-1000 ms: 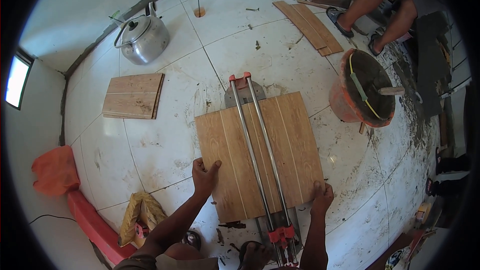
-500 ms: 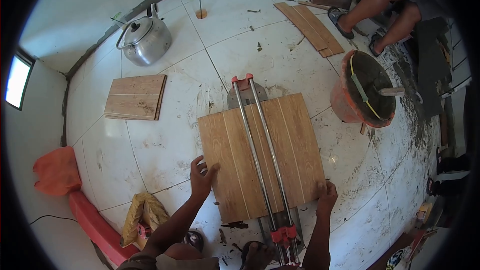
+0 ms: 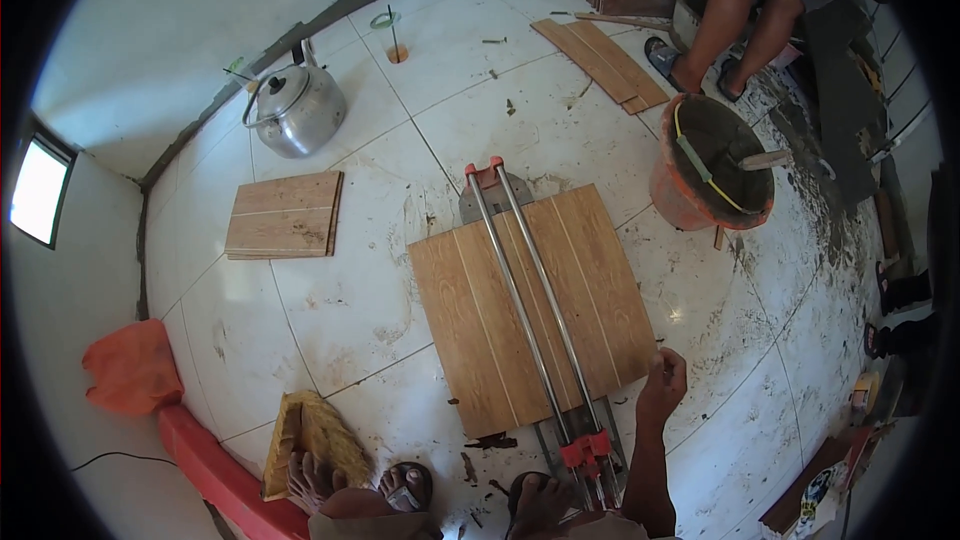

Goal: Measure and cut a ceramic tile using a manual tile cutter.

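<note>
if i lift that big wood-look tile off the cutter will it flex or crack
The wood-look tile looks like a rigid ceramic slab, so it probably won't flex. It spans wider than the tile cutter, so it is likely heavy and awkward one-handed. The corner by the right hand might chip if knocked.

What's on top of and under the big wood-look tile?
Over the wood-look tile run the tile cutter's two steel rails; the right hand is at its near right corner. The cutter's base shows only at both ends; the rest is covered.

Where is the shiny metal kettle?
In the head view, the shiny metal kettle stands on the white floor, upper left, near the wall, above the small wood-look tile.
</note>
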### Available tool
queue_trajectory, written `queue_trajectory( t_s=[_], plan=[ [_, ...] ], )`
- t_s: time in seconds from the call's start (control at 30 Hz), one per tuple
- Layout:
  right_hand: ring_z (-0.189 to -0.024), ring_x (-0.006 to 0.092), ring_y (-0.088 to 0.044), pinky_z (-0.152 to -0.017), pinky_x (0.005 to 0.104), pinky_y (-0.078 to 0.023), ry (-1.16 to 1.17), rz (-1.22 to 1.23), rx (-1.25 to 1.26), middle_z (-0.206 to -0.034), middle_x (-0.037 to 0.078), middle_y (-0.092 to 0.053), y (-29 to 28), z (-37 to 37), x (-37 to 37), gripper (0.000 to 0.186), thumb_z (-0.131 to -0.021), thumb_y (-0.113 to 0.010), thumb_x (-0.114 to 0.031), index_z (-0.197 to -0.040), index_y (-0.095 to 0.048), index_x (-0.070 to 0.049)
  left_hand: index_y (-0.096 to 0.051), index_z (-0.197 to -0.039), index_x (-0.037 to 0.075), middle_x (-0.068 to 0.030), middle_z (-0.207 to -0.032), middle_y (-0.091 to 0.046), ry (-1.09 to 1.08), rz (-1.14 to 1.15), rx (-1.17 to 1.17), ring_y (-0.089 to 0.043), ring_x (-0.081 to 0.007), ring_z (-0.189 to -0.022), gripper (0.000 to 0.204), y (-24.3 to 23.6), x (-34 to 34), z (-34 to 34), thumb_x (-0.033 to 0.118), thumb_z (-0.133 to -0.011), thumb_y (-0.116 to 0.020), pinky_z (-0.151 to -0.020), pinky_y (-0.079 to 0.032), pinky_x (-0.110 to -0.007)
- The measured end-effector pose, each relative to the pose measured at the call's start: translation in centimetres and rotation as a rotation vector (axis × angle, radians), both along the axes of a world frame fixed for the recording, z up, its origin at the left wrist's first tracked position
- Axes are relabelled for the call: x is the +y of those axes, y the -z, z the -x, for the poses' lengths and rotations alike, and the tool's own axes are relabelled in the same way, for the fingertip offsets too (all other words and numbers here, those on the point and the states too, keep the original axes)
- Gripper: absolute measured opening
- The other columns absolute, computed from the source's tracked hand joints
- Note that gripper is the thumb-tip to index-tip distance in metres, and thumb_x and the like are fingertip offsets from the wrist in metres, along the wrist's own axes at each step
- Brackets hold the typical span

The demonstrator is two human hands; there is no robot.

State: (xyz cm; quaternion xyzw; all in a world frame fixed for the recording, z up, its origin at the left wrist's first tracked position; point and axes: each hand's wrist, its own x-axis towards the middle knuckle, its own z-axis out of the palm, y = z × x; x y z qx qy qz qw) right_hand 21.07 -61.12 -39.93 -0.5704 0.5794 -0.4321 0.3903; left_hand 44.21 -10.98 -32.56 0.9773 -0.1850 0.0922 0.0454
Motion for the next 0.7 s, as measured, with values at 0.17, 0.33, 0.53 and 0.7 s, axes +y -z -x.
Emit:
queue_trajectory(
  t_s=[0.17, 0.33, 0.53, 0.7],
  plan=[
    [-0.085, 0.0145, -0.058, -0.078, 0.0286, -0.049, -0.340, 0.067, -0.037, -0.094, 0.004, -0.061, -2.1, -5.8, 2.2, 0.016, -0.093, -0.067, -0.014, -0.102, -0.062, -0.002, -0.054, -0.126, 0.001, -0.0235, -0.121, -0.054, 0.066, 0.145, -0.238, -0.053, -0.0436, -0.106, 0.062, 10.1, 13.9, -2.8, 0.041, -0.083, -0.074, -0.092, -0.046, -0.053],
    [-0.081, 0.0216, -0.063, -0.075, 0.0324, -0.051, -0.504, 0.156, 0.036, -0.090, 0.009, -0.063, -4.2, -7.2, 6.8, 0.012, -0.091, -0.066, -0.012, -0.099, -0.064, -0.002, -0.057, -0.121, 0.000, -0.0191, -0.117, -0.057, -0.311, 0.510, 0.078, -0.058, -0.0327, -0.095, 0.061, 11.4, 14.8, -2.1, 0.038, -0.079, -0.081, -0.088, -0.048, -0.050],
    [-0.100, 0.0311, -0.066, -0.082, 0.0406, -0.055, -1.287, 0.279, -0.081, -0.111, 0.014, -0.064, -7.9, -11.4, 17.6, 0.041, -0.088, -0.073, -0.034, -0.118, -0.064, -0.007, -0.057, -0.124, 0.000, -0.0130, -0.115, -0.064, -0.306, 0.884, 1.000, -0.062, -0.0216, -0.097, 0.056, 6.0, 9.2, -0.6, 0.046, -0.092, -0.067, -0.092, -0.050, -0.041],
    [-0.108, 0.0348, -0.061, -0.084, 0.0441, -0.054, -1.521, 0.022, 0.064, -0.121, 0.016, -0.059, -5.6, -12.0, 22.9, 0.057, -0.092, -0.064, -0.048, -0.132, -0.057, -0.008, -0.058, -0.128, 0.003, -0.0150, -0.123, -0.064, 0.041, 0.844, 1.975, -0.063, -0.0247, -0.107, 0.060, 2.6, -10.2, -1.8, 0.055, -0.101, -0.045, -0.095, -0.051, -0.039]
  ],
)
